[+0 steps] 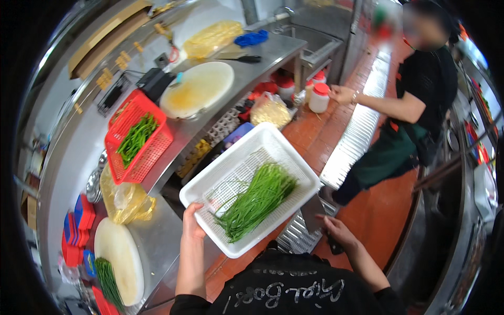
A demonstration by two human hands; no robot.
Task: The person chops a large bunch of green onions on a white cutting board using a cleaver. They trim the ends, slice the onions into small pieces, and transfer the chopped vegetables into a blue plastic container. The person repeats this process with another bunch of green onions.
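Observation:
My left hand (193, 222) grips the near left rim of a white perforated plastic basket (249, 143), which is held up in front of me and tilted. A bunch of long, thin green chives (262, 198) lies inside it. Low on the right, my right hand (341, 234) is closed around the dark handle of a cleaver (313, 214). Its broad blade points up beside the basket's near right corner, partly hidden by it. On the left counter, more green chives (108, 281) lie across the edge of a round white cutting board (119, 257).
A red basket (163, 137) of cut greens stands on the steel counter by another round board (210, 86), with a knife (244, 58) behind. Lidded jars (319, 100) stand at floor level. To the right, a co-worker (404, 121) stands in the aisle beside a metal floor grate (357, 128).

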